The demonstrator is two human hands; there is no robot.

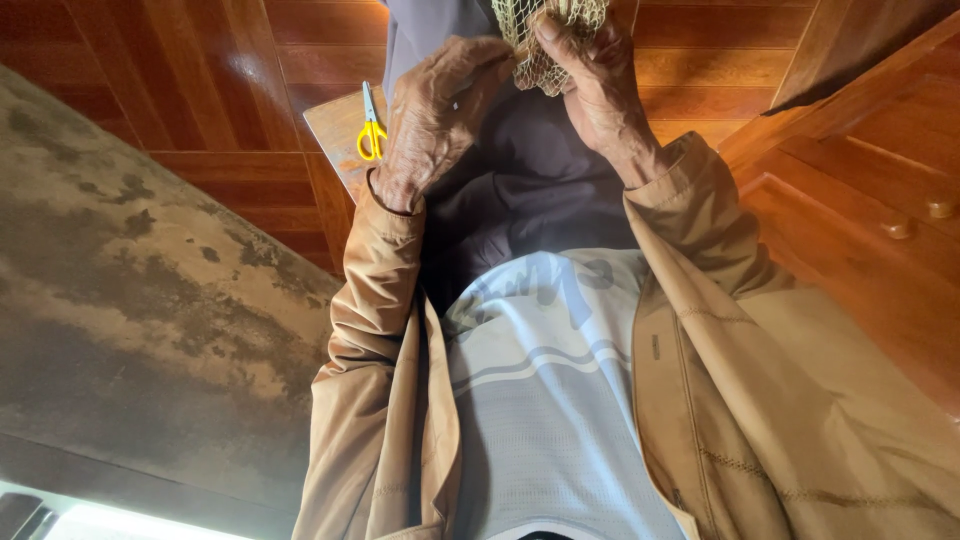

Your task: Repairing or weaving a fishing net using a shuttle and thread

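Head view. A tan jacket [720, 400] is filling the near field at 6 o'clock. Beyond it, at 12 o'clock, the left hand [435, 120] and right hand [595, 85] are both pinching a piece of pale netting [555, 40] between closed fingers. Yellow-handled scissors [371, 125] are lying at 10 o'clock on a wooden board [335, 135].

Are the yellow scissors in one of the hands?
No, the scissors lie on a wooden board, while both hands pinch the netting.
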